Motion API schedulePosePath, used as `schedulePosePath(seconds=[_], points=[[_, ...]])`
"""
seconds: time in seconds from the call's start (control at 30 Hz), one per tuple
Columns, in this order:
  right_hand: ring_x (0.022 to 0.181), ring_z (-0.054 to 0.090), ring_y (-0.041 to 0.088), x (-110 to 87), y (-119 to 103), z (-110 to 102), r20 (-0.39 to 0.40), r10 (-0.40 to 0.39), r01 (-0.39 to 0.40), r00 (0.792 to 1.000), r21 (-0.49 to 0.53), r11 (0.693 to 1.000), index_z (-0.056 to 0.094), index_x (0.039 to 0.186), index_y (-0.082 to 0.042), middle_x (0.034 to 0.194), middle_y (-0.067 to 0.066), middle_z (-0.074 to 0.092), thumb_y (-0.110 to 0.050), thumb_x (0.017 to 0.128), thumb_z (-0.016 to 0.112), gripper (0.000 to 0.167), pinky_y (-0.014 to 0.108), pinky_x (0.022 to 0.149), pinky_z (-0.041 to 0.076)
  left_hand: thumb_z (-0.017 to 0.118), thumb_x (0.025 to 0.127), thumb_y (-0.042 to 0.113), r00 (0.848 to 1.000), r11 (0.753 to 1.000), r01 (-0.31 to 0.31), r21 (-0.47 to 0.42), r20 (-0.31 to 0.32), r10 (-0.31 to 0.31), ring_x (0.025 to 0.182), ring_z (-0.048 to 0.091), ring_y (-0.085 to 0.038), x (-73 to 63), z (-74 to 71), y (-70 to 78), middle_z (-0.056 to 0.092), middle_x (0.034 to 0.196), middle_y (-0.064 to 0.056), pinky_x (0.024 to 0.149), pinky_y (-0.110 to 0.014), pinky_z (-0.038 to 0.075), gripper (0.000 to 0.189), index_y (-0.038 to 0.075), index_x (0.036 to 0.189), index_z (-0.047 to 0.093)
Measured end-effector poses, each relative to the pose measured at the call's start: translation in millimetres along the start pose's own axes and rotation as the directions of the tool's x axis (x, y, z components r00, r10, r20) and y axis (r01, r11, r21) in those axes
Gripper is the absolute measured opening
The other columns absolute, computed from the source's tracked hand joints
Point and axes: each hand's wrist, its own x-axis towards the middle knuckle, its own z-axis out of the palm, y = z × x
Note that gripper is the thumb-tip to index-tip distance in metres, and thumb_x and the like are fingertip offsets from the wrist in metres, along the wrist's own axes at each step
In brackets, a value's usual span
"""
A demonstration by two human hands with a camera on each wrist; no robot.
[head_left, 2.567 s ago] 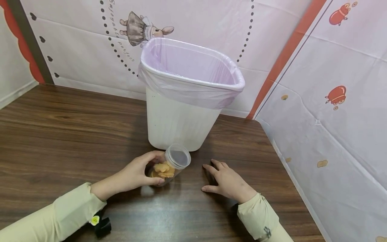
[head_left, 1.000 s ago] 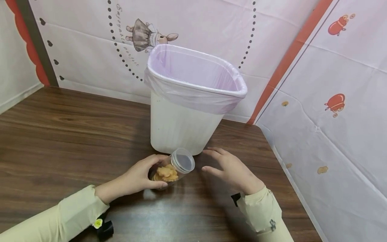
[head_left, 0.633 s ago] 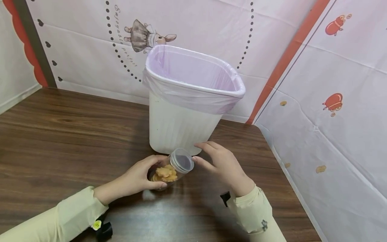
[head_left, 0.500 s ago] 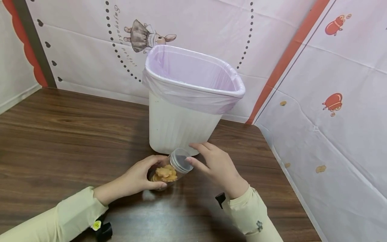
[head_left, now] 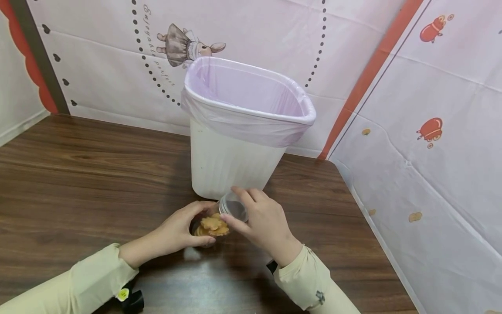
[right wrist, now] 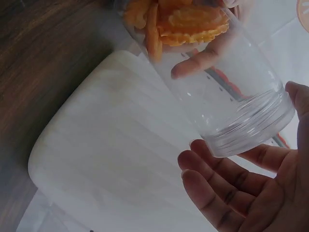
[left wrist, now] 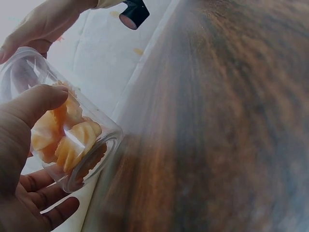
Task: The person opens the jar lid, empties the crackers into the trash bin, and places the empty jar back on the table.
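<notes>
My left hand (head_left: 170, 231) grips a clear plastic jar (right wrist: 207, 104) around its body, thumb on the near side. Inside, crinkled orange-yellow pieces (head_left: 213, 224) lie toward the jar's base; their exact kind is unclear. The jar leans, its clear ridged lid (right wrist: 253, 125) tilted up and right in the head view. My right hand (head_left: 264, 218) reaches around that lid, with the thumb at one edge and the fingers at the opposite side. In the left wrist view, the pieces (left wrist: 72, 140) show through the jar wall beneath the left thumb.
Just behind the jar stands a white bin (head_left: 235, 161) with a pale purple liner (head_left: 251, 126) folded over its rim. All rests on a dark wood-grain table (head_left: 98, 165). Printed white sheeting (head_left: 392, 183) borders the back and the right side.
My right hand lifts from the tabletop, moves left and comes around the jar's lid. The left hand keeps its grip on the jar. The head view shifts slightly.
</notes>
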Motion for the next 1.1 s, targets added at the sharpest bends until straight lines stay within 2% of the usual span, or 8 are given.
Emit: schedulePosePath(seconds=[0.3,0.57,0.83,1.1], points=[[0.069,0.061,0.012,-0.7,-1.1,2.3,-0.02,-0.029,0.029,0.999,0.021,0.999,0.063,0.119,-0.011,0.09,0.004,0.065,-0.052,0.081,0.069,0.056,0.023,0.054,0.05,0.083,0.074,0.028,1.0,1.0,-0.015,0.007,0.008,0.015,0.102,0.059,-0.011,-0.4,-0.8,0.5,0.061,0.116,0.004,0.086,-0.034,0.051,0.065,0.014,0.131,0.053],[0.069,0.06,0.011,-0.8,0.8,2.6,0.001,-0.027,0.026,1.0,0.062,0.998,0.061,0.122,-0.012,0.093,0.004,0.064,-0.051,0.08,0.07,0.057,0.023,0.054,0.05,0.082,0.076,0.031,1.0,1.0,-0.003,-0.005,0.02,0.003,0.101,0.058,-0.008,0.6,-0.5,-0.6,0.061,0.117,0.005,0.086,-0.031,0.051,0.064,0.017,0.131,0.052],[0.071,0.059,0.01,-1.1,3.3,1.7,0.017,-0.042,0.041,0.999,0.096,0.995,0.06,0.124,-0.01,0.096,0.005,0.063,-0.05,0.078,0.073,0.062,0.022,0.057,0.05,0.08,0.077,0.034,0.999,1.0,0.016,0.0,0.038,-0.016,0.095,0.06,-0.005,1.4,-1.3,-2.2,0.066,0.106,0.008,0.08,-0.028,0.049,0.064,0.021,0.132,0.049],[0.08,0.061,0.013,-1.1,5.6,1.1,0.043,-0.054,0.048,0.998,0.132,0.99,0.059,0.126,-0.01,0.101,0.005,0.063,-0.05,0.077,0.074,0.065,0.024,0.064,0.053,0.081,0.076,0.036,0.999,1.0,0.018,0.009,0.04,-0.019,0.094,0.059,-0.005,1.7,-0.5,-2.9,0.065,0.104,0.01,0.081,-0.028,0.049,0.066,0.021,0.132,0.049]])
